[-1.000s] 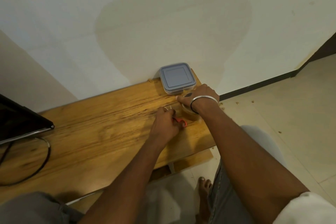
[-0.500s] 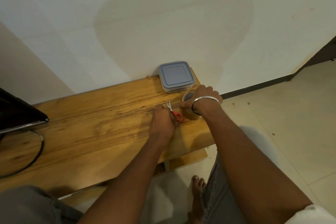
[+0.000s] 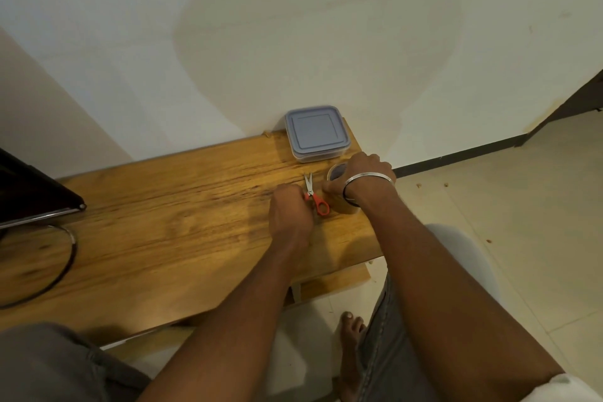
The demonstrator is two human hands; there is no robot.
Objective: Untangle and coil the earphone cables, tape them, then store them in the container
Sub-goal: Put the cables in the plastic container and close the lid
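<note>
**Both hands at the bench's right end**

On the wooden bench, the left hand is curled and covers one orange scissors handle; its hold cannot be told. The right hand grips the tape roll. Beyond them, the lidded container stands against the wall.

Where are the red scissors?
In the head view, the scissors are right of centre on the wooden table, between the left hand and the tape roll.

Head cam, wide-angle: looks fwd+down, close over table, facing wall.
</note>
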